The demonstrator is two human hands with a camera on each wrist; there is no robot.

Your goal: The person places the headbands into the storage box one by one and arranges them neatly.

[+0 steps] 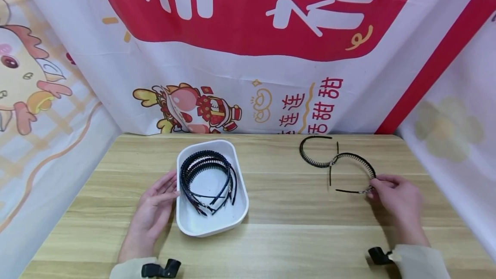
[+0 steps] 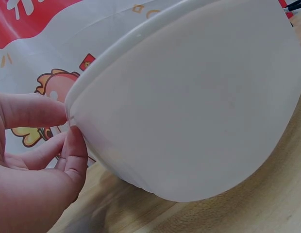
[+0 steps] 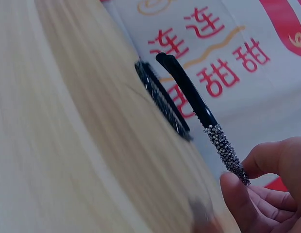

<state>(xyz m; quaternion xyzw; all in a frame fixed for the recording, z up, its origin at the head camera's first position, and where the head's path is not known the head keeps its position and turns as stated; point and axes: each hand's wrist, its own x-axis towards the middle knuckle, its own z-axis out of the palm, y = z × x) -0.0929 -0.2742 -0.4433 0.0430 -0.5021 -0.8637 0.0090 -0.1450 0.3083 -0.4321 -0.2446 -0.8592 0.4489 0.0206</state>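
My left hand (image 1: 155, 210) holds the left side of a white plastic bin (image 1: 242, 201), its thumb and fingers at the edge by the rim. Inside the bin lie several black toothed headbands (image 1: 205, 156) in a loose pile. Over at the right, my right hand (image 1: 401, 201) pinches one end of a black headband (image 1: 358, 158) between thumb and fingers. The right wrist view shows a glittery, beaded stretch (image 3: 225, 150) on the held headband, right at the fingertips. A second black headband (image 1: 310, 160) lies behind it, and the two overlap in the head view.
Everything stands on a light wood-grain table (image 1: 286, 236). Its back edge meets a hanging printed cloth (image 1: 248, 68) with red and white patterns. More printed cloth (image 1: 58, 98) hangs along the left side, and a pale cloth (image 1: 457, 158) on the right.
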